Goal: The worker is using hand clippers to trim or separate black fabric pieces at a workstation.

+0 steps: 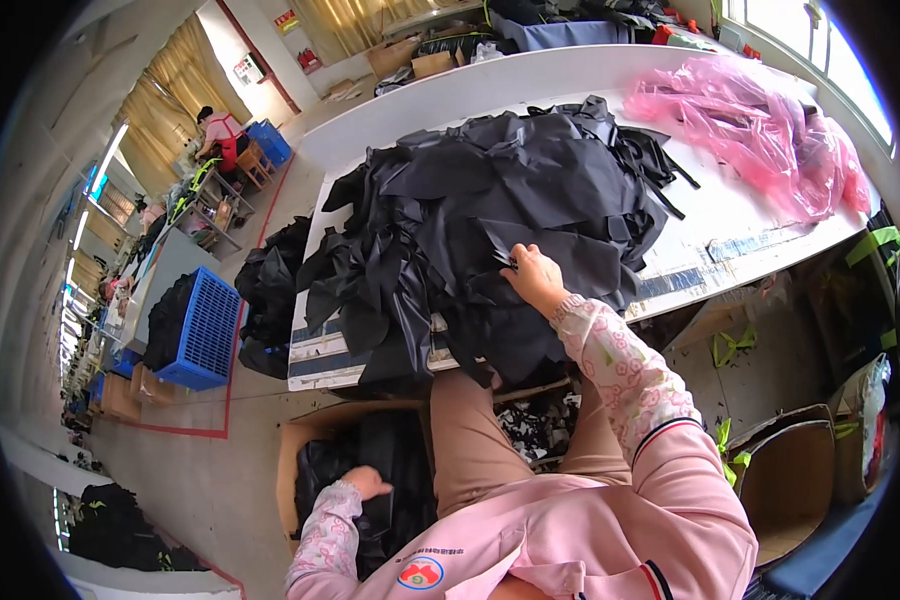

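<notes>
A large heap of black cut fabric pieces (530, 180) spreads over the white table in front of me. My right hand (538, 279) is closed at the near side of the heap, its fingertips pinched on a black fabric piece (540, 243). A thin pale glint shows at those fingertips, too small to make out. Low on the left, my left hand (369, 482) is over an open cardboard box (289, 455) of black fabric. Its fingers are drawn together against a black piece (378, 445) in the box.
Pink plastic film (760, 130) lies on the table's right end. Dark scraps (540, 425) fill a container between my legs. More black fabric (273, 285) hangs by the table's left edge. A blue crate (208, 330) stands farther left; an open carton (785, 480) is at my right.
</notes>
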{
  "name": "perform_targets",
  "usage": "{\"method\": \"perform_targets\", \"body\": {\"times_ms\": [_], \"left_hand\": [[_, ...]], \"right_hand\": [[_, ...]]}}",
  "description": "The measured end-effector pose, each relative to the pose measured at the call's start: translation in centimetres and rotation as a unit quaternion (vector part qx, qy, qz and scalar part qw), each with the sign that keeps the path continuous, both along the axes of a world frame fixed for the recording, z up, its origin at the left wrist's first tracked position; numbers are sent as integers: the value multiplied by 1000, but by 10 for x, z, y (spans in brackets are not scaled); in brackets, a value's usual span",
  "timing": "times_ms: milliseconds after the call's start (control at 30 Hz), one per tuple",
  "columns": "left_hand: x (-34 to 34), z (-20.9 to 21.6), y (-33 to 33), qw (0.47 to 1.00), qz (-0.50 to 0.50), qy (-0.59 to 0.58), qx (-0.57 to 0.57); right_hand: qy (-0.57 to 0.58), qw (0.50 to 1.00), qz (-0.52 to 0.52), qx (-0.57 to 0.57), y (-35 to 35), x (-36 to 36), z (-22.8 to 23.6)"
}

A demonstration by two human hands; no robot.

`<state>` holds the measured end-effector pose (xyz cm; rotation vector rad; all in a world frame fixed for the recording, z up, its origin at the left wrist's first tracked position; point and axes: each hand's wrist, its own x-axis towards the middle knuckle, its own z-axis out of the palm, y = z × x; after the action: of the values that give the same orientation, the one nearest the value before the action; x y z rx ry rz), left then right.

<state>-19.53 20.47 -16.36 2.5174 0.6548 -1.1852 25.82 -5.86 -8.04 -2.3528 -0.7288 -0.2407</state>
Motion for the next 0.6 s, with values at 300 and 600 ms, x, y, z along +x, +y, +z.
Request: {"method": "perform_targets", "body": {"times_ms": [300,600], "left_hand": [[164,76,-105,736,267,-343,-519],[252,86,-132,655,310,-385,-571]], "right_hand": [[28,990,96,100,-7,-25,49],[-29,994,80,-63,0,7,-10]]}}
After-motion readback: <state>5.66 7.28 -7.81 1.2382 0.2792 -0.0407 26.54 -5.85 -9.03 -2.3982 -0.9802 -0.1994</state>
